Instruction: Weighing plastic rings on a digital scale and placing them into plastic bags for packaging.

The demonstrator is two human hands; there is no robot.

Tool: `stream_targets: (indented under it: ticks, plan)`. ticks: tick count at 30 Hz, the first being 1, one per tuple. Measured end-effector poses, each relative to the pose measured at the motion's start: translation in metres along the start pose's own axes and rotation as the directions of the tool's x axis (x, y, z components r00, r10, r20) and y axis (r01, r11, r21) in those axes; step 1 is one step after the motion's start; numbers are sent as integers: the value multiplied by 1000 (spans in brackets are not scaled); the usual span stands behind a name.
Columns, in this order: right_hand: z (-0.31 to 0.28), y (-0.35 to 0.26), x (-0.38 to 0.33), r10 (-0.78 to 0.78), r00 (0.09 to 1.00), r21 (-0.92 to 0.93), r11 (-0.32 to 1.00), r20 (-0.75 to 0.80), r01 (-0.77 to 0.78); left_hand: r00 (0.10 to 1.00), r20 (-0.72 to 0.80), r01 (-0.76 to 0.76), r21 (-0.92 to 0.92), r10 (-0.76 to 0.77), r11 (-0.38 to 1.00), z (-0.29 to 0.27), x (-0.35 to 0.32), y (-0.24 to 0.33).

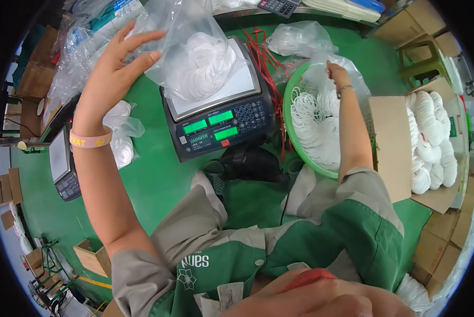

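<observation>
A digital scale [223, 127] with lit green displays stands in front of me. On its metal plate lies a clear plastic bag [197, 63] with a coil of white cord inside. My left hand [126, 61] is beside the bag's left edge, fingers spread and curved; whether a fingertip touches the plastic I cannot tell. To the right of the scale is a round green basket [291, 124] full of white cord bundles [318, 132]. Above its far side my right hand [339, 75] is closed, gripping a sheet of clear plastic [357, 79], apparently a bag.
Red straps [263, 58] hang between scale and basket. A cardboard box [390, 148] of white cord skeins [432, 137] stands at the right, near a green stool [419, 61]. Filled bags [123, 137] and a second scale [65, 166] are at left. A calculator [279, 6] lies at the far edge.
</observation>
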State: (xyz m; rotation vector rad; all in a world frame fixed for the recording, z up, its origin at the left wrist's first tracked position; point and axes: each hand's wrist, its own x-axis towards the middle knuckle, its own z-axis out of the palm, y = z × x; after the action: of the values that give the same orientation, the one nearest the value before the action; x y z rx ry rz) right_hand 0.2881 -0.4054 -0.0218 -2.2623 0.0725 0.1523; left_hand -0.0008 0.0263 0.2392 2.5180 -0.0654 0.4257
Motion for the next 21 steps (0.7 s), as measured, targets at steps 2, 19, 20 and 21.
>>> stream_targets:
  ticks: [2, 19, 20, 21]
  plan:
    - [-28, -34, -27, 104, 991, 196, 973, 83, -118, 993, -81, 87, 5, -87, 996, -6, -6, 11]
    - [-104, -219, -291, -483, 796, 851, 520, 366, -76, 954, 94, -197, -520, 284, 831, 85, -44, 145]
    - [-101, -224, -299, -448, 810, 831, 550, 378, -83, 949, 49, -262, -431, 313, 863, 82, -45, 141]
    - [-102, -223, -305, -407, 826, 809, 579, 390, -97, 955, 70, -229, -446, 289, 865, 81, -47, 143]
